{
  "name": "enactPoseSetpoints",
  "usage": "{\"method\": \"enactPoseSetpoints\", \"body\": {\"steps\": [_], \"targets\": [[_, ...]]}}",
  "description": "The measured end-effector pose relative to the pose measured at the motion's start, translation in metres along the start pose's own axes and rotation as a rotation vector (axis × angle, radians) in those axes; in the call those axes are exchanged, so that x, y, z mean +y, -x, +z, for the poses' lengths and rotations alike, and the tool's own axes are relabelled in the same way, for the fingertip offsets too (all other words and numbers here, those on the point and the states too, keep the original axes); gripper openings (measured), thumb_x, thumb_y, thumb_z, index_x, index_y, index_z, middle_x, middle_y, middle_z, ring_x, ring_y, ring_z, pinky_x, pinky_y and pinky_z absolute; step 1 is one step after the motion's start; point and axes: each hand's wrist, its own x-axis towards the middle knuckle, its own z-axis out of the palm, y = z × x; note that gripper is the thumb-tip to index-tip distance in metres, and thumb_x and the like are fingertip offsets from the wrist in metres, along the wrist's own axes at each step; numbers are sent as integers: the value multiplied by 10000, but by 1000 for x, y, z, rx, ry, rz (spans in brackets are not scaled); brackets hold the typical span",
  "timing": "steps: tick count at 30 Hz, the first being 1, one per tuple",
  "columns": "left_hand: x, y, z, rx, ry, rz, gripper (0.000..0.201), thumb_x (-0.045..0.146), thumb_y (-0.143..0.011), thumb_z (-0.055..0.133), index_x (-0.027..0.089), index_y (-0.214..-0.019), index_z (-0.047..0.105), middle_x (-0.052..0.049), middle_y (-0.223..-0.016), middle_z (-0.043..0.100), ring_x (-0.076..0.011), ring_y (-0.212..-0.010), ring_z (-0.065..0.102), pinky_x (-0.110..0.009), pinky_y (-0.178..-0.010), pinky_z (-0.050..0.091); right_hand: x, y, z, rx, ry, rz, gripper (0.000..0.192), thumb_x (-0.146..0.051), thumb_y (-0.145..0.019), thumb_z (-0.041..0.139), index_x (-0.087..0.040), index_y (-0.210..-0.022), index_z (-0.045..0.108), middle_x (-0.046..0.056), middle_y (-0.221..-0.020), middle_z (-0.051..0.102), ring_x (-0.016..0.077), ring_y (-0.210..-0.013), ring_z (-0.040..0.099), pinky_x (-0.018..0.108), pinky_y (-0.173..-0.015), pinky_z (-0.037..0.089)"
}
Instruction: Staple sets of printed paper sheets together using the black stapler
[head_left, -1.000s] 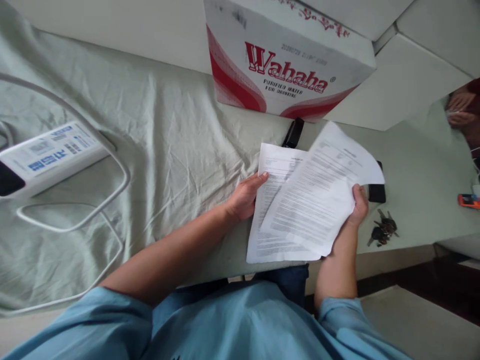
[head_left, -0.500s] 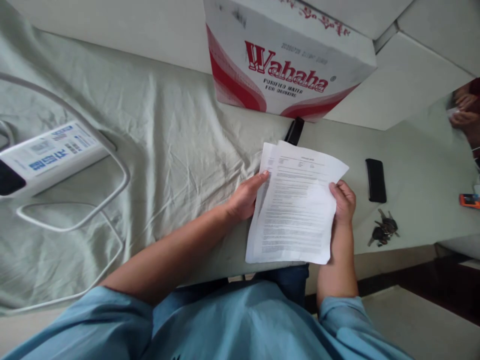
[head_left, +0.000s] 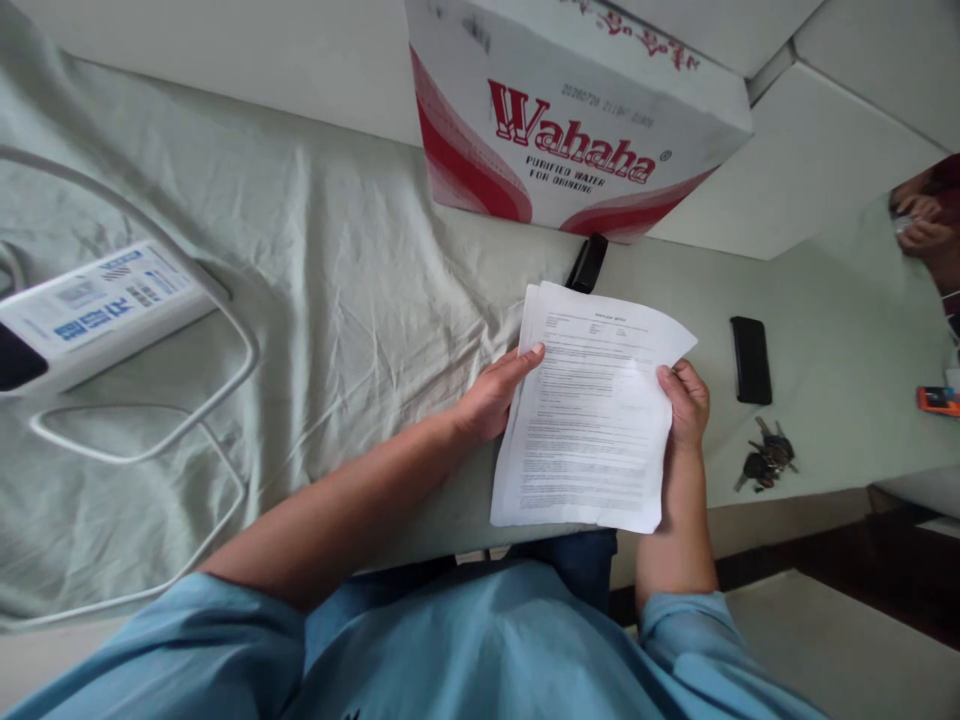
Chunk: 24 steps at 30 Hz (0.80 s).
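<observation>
Printed text on papers (head_left: pixel 592 420) too small to read; lower sheets mostly covered. Left hand (head_left: pixel 491 395) – fingers curled on left edge; right hand (head_left: pixel 684 400) pinches right edge – stack above table edge (head_left: pixel 810 480).

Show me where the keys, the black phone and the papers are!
keys (head_left: pixel 765 468): head view, middle of the bunch.
black phone (head_left: pixel 751 359): head view, centre of its back.
papers (head_left: pixel 592 425): head view, middle of top sheet.

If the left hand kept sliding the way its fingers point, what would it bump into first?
The left hand points right, across the printed papers, which it already touches. Going on, it would probably meet the right hand gripping the far edge, though depth is hard to judge.
</observation>
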Motion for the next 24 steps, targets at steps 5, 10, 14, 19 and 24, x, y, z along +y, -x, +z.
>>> {"method": "enactPoseSetpoints", "body": {"steps": [5, 10, 14, 19, 24], "targets": [[1, 2, 2, 43, -30, 28, 461, 466, -867, 841, 160, -1200, 747, -151, -1117, 812, -396, -1226, 713, -526, -1068, 541, 0, 1, 1, -17, -1, 7, 377, -464, -738, 896, -229, -984, 733, -3, -839, 783, 167, -674, 706, 280, -633, 535], [1, 3, 4, 99, -48, 23, 466, 446, -842, 866, 149, -1183, 753, -149, -1110, 814, -374, -1157, 740, -527, -1037, 557, -4, 4, 7, -60, 36, 21, 461, -512, -770, 860, -248, -1116, 708, 14, -858, 795, 201, -713, 737, 301, -638, 554], [0, 2, 5, 110, -64, 32, 451, 450, -838, 869, 154, -1161, 761, -137, -1087, 817, -369, -1149, 746, -522, -1034, 559, -5, 5, 6, -67, 55, 30, 478, -512, -794, 846, -257, -1166, 686, -8, -810, 763, 158, -616, 678, 265, -566, 509], [-2, 1, 4, 142, -70, 46, 464, 474, -820, 880, 146, -1124, 761, -135, -1059, 822, -371, -1146, 748, -521, -1029, 571, -4, 5, 9, -70, 55, 18, 485, -513, -804, 838, -280, -1199, 678, -28, -781, 726, 138, -573, 601, 258, -538, 451], [-1, -1, 0, 168, -25, 13, 440, 480, -805, 885, 142, -1058, 760, -132, -1014, 825, -381, -1122, 758, -513, -975, 607, 0, 6, 8, -32, 157, -95, 379, -578, -798, 832, -235, -887, 698, -32, -708, 640, 121, -578, 506, 255, -543, 389]]}}
